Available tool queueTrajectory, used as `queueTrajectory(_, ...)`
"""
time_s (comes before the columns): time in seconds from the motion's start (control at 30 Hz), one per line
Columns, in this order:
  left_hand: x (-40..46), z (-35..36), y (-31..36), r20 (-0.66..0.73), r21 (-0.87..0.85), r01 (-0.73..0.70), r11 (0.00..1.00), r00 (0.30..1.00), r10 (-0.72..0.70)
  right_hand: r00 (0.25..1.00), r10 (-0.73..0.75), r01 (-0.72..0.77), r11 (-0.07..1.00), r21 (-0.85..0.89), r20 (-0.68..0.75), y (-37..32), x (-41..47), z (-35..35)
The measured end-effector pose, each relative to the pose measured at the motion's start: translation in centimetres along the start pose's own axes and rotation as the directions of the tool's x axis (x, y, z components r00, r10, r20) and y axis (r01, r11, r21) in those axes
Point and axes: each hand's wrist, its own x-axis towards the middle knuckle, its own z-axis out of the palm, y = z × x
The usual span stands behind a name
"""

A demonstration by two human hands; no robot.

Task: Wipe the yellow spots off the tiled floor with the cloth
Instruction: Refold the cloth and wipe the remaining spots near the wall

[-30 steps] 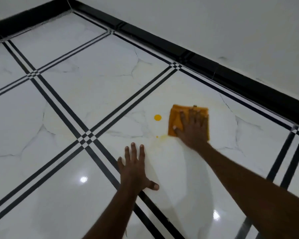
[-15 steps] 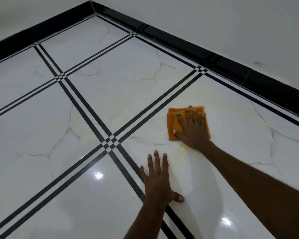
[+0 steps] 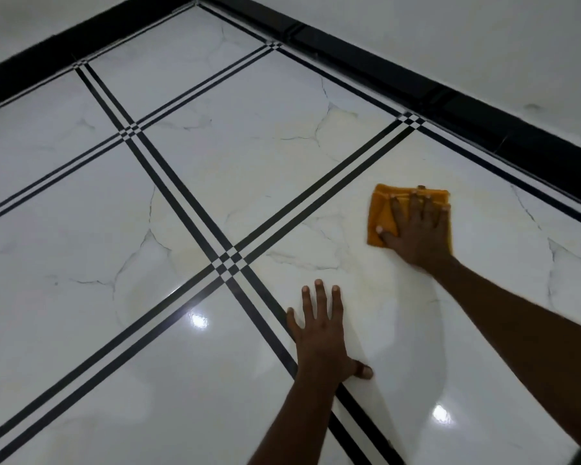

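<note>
On tiled floor (image 3: 215,182): R hand (image 3: 416,234) flat atop cloth (image 3: 381,216), L hand (image 3: 321,333) alongside.

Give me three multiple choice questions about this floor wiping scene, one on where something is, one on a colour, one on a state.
1. Where is the cloth?
A. under the right hand
B. under the left hand
C. against the skirting

2. What colour is the cloth?
A. blue
B. orange-yellow
C. white

3. How is the left hand?
A. clenched in a fist
B. holding a bottle
C. flat on the floor, fingers spread

Answers:
1 A, the right hand presses on it.
2 B, it shows orange-yellow against the pale tiled floor.
3 C, the palm lies on the tile, holding nothing.
</note>
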Motion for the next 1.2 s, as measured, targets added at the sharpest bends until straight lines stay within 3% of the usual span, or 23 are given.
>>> queueTrajectory(0.1,-0.2,-0.1,-0.4,-0.013,-0.006,-0.003,1.0,1.0,0.003,0.991,-0.13,0.131,0.991,-0.034,0.035,2.1,-8.6,2.6)
queueTrajectory(0.2,0.0,-0.2,-0.2,-0.024,0.017,-0.006,1.0,1.0,0.006,0.997,-0.072,0.072,0.997,-0.018,-0.005,6.8,-15.6,3.7)
queueTrajectory(0.3,0.1,0.1,-0.3,-0.039,0.038,-0.004,0.999,0.999,0.005,1.0,-0.026,0.026,0.998,-0.049,-0.01,7.0,-12.2,3.1)
queueTrajectory(0.43,-0.1,0.4,-0.7,-0.055,0.024,-0.024,0.999,0.998,0.026,0.996,0.053,-0.052,0.999,0.016,-0.078,0.4,-5.9,1.9)
queueTrajectory(0.57,-1.1,0.8,-2.6,-0.144,-0.003,-0.022,1.0,0.989,0.021,0.984,-0.172,0.168,0.983,-0.069,-0.052,-5.2,-9.8,5.0)
queueTrajectory(0.67,-4.2,1.1,-7.1,-0.218,-0.044,0.063,0.997,0.973,-0.071,0.963,-0.255,0.249,0.966,-0.066,-0.091,-1.2,-17.4,6.7)
queueTrajectory(0.73,-6.3,1.2,-10.4,-0.198,-0.049,0.101,0.994,0.974,-0.108,0.972,-0.206,0.202,0.978,-0.045,-0.116,2.9,-20.2,6.6)
queueTrajectory(0.83,-6.9,1.2,-12.3,-0.138,-0.016,0.12,0.993,0.983,-0.121,0.983,-0.097,0.093,0.995,-0.035,-0.153,4.9,-15.4,5.1)
queueTrajectory(0.97,-6.1,0.5,-11.9,-0.079,-0.008,0.128,0.992,0.989,-0.128,0.984,-0.013,0.017,1.0,0.021,-0.18,-4.6,-7.3,4.5)
queueTrajectory(1.1,-8.9,-0.6,-13.2,-0.045,0.017,0.274,0.962,0.961,-0.273,0.957,-0.261,0.26,0.965,-0.027,-0.128,-13.8,-12.6,6.6)
queueTrajectory(1.2,-10.5,0.0,-14.1,-0.018,0.029,0.315,0.949,0.949,-0.315,0.914,-0.395,0.392,0.919,-0.051,-0.091,-11.0,-20.0,8.3)
